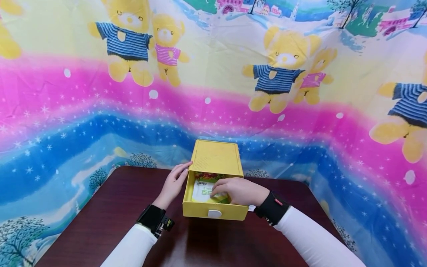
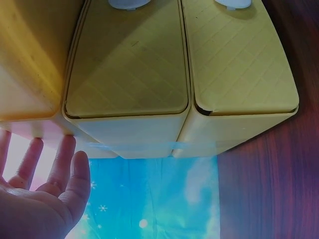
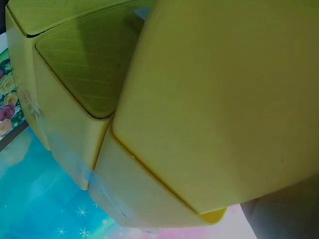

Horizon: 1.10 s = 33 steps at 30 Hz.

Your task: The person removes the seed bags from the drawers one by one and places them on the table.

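Observation:
A yellow drawer unit point(image 1: 217, 155) stands on the table with its top drawer point(image 1: 213, 212) pulled out. Inside that drawer lies a white and green printed packet point(image 1: 201, 191), with a red and green printed piece point(image 1: 209, 175) behind it. My right hand point(image 1: 238, 190) reaches in over the drawer's right wall. Its bent fingers come down on the packet's face; the thumb is hidden, and I cannot tell whether it pinches the packet. My left hand point(image 1: 172, 185) touches the unit's left side near the top with nearly straight fingers, which the left wrist view shows spread.
Closed lower drawers point(image 2: 129, 69) with white knobs sit beneath the pulled-out one. Clear tape point(image 3: 99, 181) runs along the unit's side. A dark red-brown wooden table point(image 1: 123, 215) carries the unit, and a printed bear curtain point(image 1: 207, 85) hangs close behind.

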### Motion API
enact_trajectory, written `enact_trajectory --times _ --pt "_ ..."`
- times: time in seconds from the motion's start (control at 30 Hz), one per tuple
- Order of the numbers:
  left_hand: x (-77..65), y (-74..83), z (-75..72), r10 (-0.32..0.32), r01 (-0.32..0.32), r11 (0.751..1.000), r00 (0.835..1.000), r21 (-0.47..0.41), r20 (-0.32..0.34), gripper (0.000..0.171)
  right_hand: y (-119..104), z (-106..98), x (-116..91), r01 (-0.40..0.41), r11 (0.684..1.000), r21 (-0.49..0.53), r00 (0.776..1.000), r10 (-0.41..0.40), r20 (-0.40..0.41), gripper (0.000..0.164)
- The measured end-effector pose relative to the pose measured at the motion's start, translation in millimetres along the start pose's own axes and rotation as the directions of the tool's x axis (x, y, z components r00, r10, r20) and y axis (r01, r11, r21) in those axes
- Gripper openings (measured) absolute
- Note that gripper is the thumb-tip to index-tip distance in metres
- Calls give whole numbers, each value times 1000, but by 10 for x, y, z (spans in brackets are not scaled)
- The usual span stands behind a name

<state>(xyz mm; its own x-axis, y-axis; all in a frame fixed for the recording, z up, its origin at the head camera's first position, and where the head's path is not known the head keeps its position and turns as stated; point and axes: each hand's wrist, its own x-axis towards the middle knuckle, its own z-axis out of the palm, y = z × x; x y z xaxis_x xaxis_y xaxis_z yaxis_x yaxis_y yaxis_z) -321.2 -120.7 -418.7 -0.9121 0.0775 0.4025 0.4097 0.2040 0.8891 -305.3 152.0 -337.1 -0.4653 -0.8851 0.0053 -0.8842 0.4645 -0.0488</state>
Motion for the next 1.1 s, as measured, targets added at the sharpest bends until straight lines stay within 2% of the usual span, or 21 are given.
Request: enact_trajectory --times 0.63,0.87,1.1 --pt "6 -13 -8 -19 19 1000 1000 -7 3 41 40 21 -19 -22 997 73 1000 23 -16 47" --pt "12 -15 -3 -2 2 1000 1000 -5 1 41 60 32 -63 -17 999 40 995 21 -98 25" --pt "4 -7 -4 -8 8 1000 1000 -13 3 41 64 59 -82 3 1000 -8 978 -4 -207 11"
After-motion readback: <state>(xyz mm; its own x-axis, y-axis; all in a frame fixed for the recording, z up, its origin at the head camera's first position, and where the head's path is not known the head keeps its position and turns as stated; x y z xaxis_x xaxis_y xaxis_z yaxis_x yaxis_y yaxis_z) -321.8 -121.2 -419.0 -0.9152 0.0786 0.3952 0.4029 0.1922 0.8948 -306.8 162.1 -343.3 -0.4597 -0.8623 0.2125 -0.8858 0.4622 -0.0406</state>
